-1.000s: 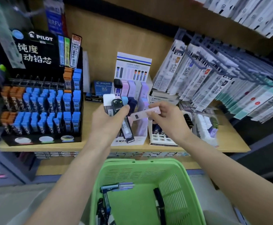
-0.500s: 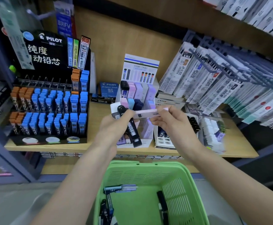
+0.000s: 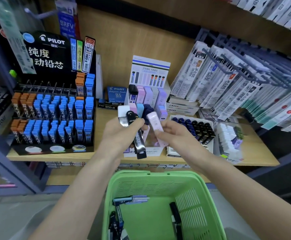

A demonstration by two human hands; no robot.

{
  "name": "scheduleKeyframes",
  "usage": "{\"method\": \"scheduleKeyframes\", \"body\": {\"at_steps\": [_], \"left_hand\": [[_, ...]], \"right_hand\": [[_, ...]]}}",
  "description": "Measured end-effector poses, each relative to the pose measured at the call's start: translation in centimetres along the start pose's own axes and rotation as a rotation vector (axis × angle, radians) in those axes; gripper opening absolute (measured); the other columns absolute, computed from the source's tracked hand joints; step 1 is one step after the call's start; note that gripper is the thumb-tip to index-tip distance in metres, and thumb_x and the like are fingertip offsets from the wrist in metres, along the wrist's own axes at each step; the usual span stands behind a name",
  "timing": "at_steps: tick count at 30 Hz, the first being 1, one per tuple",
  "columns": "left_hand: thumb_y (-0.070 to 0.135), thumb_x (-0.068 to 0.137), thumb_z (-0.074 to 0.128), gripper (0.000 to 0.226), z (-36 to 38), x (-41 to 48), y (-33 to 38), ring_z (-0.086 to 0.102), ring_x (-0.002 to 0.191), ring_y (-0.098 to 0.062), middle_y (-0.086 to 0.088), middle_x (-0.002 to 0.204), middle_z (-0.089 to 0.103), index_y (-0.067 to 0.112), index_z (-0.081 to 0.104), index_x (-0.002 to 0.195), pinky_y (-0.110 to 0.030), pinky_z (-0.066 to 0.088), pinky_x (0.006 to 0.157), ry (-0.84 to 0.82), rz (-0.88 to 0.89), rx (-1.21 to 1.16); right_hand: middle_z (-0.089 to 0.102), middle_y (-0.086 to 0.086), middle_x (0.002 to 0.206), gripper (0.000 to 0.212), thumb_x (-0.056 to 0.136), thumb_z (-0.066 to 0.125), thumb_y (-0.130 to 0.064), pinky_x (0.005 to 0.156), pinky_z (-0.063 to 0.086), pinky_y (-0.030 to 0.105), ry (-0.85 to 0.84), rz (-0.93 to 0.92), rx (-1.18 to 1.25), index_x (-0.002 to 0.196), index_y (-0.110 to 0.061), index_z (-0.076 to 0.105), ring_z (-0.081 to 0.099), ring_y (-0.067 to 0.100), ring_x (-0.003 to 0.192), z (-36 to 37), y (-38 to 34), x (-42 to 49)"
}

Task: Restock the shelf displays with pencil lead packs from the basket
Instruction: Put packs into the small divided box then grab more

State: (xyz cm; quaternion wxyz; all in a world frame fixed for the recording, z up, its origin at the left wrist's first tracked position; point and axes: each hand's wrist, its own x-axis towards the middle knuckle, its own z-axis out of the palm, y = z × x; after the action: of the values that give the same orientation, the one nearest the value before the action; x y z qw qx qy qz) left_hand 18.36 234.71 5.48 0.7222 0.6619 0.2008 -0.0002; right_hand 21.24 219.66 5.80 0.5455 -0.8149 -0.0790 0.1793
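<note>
The right hand (image 3: 174,135) pinches a pink lead pack (image 3: 156,125) near its bottom, in front of the display (image 3: 150,71). The left hand (image 3: 120,135) grips more packs (image 3: 139,141). The pink pack looks light, hard and slippery; hold its flat sides.

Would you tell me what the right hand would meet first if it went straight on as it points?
Probably the dark blue packs in the white display, just beyond the pink pack the right hand holds; depth is unclear.
</note>
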Motion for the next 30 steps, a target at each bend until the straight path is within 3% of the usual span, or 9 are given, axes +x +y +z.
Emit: {"method": "scheduleKeyframes", "body": {"at_steps": [4,7,9,11,14,19,22,25,30], "left_hand": [[0.02,0.086,0.062,0.014,-0.4,0.2,0.2,0.058,0.049,0.005,0.014,0.064,0.071,0.012,0.071,0.079,-0.01,0.041,0.041,0.011,-0.021,-0.032],[0.022,0.085,0.063,0.013,-0.6,0.4,0.3,0.06,0.056,0.002,0.011,0.07,0.072,0.015,0.071,0.077,-0.011,0.044,0.045,0.025,-0.023,-0.015],[0.024,0.084,0.064,0.016,-0.7,0.6,0.3,0.059,0.067,-0.009,0.005,0.078,0.074,0.019,0.07,0.069,-0.02,0.045,0.055,0.039,-0.02,-0.005],[0.024,0.083,0.065,0.017,-0.7,0.7,0.4,0.057,0.064,-0.01,0.003,0.081,0.074,0.018,0.07,0.069,-0.021,0.044,0.053,0.053,-0.015,0.0],[0.022,0.084,0.064,0.015,-0.7,0.7,0.5,0.055,0.056,-0.005,0.008,0.073,0.073,0.015,0.071,0.072,-0.014,0.041,0.044,0.058,-0.006,-0.015],[0.025,0.084,0.064,0.017,-0.4,0.8,0.3,0.055,0.068,-0.011,0.001,0.082,0.073,0.016,0.072,0.072,-0.019,0.041,0.049,0.056,-0.001,0.011],[0.025,0.084,0.064,0.018,-0.2,0.8,0.3,0.055,0.07,-0.011,0.0,0.084,0.073,0.014,0.073,0.072,-0.017,0.042,0.053,0.063,-0.005,0.025],[0.025,0.084,0.064,0.019,-0.2,0.9,0.3,0.053,0.064,-0.01,0.005,0.075,0.071,0.014,0.072,0.07,-0.017,0.043,0.05,0.057,-0.01,0.026],[0.025,0.085,0.063,0.017,-0.1,0.9,0.2,0.058,0.072,-0.01,0.009,0.076,0.073,0.019,0.07,0.071,-0.014,0.042,0.052,0.047,-0.011,0.02]], "right_hand": [[0.068,-0.003,0.086,0.005,0.089,0.061,-0.012,0.072,0.047,0.012,0.173,-0.077,-0.089,0.092,-0.016,0.063,0.063,0.006,0.078,-0.7,0.9,2.0],[0.066,-0.002,0.088,0.022,0.083,0.067,-0.007,0.068,0.049,0.02,0.29,-0.133,-0.238,0.098,-0.017,0.054,0.064,0.01,0.077,-1.0,1.7,3.4],[0.062,-0.003,0.087,0.033,0.083,0.068,-0.006,0.06,0.047,0.013,0.286,-0.175,-0.344,0.1,-0.022,0.044,0.064,0.008,0.074,-0.7,2.2,3.9],[0.06,-0.006,0.085,0.031,0.086,0.065,-0.008,0.059,0.046,0.01,0.246,-0.225,-0.434,0.099,-0.024,0.041,0.063,0.007,0.074,-0.3,2.9,4.3],[0.062,-0.005,0.085,0.008,0.096,0.051,-0.021,0.064,0.048,0.024,0.177,-0.296,-0.537,0.103,-0.017,0.049,0.061,0.014,0.074,0.4,4.1,4.7],[0.056,-0.006,0.09,0.016,0.095,0.054,-0.02,0.074,0.041,0.021,0.188,-0.396,-0.653,0.104,-0.012,0.064,0.051,0.01,0.078,0.8,5.6,5.3],[0.062,-0.005,0.088,0.014,0.092,0.059,-0.017,0.079,0.05,0.027,0.168,-0.371,-0.654,0.105,-0.013,0.063,0.058,0.01,0.08,0.7,5.6,5.7],[0.066,-0.003,0.09,0.013,0.091,0.06,-0.021,0.071,0.051,0.035,0.19,-0.438,-0.802,0.103,-0.014,0.061,0.059,0.016,0.081,0.9,5.6,5.7],[0.059,0.004,0.088,0.016,0.078,0.075,-0.017,0.052,0.037,0.025,0.343,-0.612,-1.006,0.091,-0.012,0.067,0.058,0.023,0.074,0.9,5.7,5.9]]}}
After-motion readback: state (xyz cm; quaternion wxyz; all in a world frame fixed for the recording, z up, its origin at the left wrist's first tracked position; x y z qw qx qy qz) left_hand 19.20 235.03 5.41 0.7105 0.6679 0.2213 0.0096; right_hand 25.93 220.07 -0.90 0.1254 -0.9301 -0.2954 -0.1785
